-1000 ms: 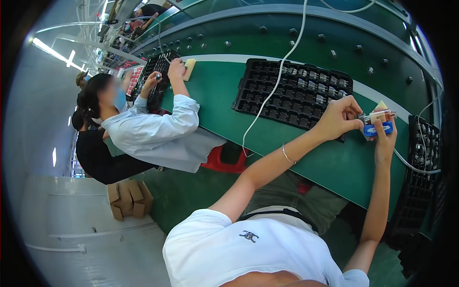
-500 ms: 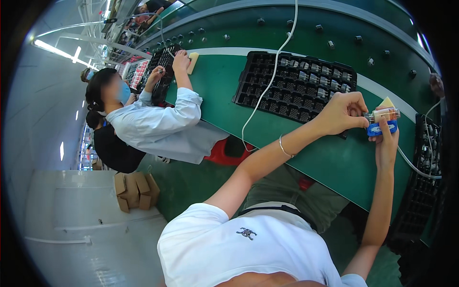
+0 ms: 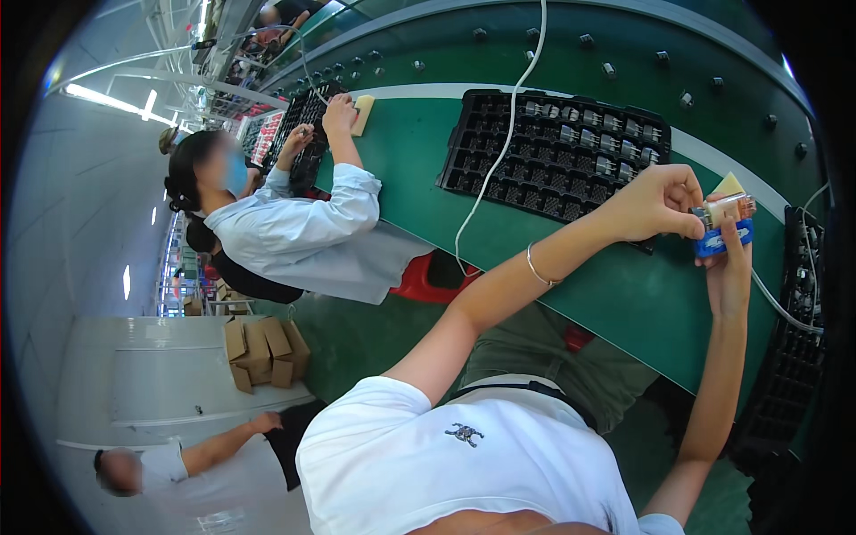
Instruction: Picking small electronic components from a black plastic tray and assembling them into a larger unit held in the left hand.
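Note:
My right hand [image 3: 733, 267] is closed round a blue holder [image 3: 719, 242], on which sits a see-through cased part [image 3: 727, 209] with a copper-coloured end. From the left, my left hand [image 3: 664, 203] pinches a small metal piece [image 3: 703, 217] at the other end of that part. The fingertips partly hide where the two pieces meet. Both hands are above the green table [image 3: 615, 308] at its right side. Beyond my left wrist lies a black compartment tray [image 3: 526, 190], its far right pockets filled with small metal parts.
A white cable [image 3: 510, 134] hangs across the tray. Behind the table, a green belt [image 3: 499, 58] carries scattered small parts. Another black tray [image 3: 785, 357] stands at the right edge, near a yellow block [image 3: 728, 185]. A masked co-worker [image 3: 294, 214] works at the left; another person [image 3: 223, 464] is at lower left.
The view has shifted slightly. My hands keep their hold on the part, its metal end still between my left fingers. A person in white has come into view at lower left.

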A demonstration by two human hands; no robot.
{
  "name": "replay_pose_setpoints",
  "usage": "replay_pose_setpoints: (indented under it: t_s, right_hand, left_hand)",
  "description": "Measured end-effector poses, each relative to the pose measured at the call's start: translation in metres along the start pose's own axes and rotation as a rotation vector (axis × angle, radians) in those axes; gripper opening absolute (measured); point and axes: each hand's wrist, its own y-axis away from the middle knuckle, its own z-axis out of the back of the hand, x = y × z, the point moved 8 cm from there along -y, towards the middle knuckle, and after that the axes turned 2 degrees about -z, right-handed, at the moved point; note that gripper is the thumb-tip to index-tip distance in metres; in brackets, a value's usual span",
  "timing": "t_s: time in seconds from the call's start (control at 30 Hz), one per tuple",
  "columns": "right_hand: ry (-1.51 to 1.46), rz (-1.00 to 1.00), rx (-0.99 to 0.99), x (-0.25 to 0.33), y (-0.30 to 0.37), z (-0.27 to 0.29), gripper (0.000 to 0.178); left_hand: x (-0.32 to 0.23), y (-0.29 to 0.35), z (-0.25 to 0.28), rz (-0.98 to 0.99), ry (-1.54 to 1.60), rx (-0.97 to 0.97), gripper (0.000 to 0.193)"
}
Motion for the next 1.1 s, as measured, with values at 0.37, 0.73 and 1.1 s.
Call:
replay_pose_setpoints:
  t_s: [0.37,0.73,1.1]
  right_hand:
    - [1.09,0.359,-0.395,0.076,0.015,0.031,0.049]
    - [1.282,0.282,-0.351,0.055,0.001,0.02,0.05]
    - [1.162,0.291,-0.32,0.044,-0.005,0.024,0.045]
  left_hand:
    - [-0.043,0.014,0.102,-0.119,-1.237,-0.518,0.034]
    - [-0.027,0.021,0.162,0.098,-1.573,-0.615,0.031]
    - [-0.02,0.024,0.153,0.023,-1.43,-0.66,0.02]
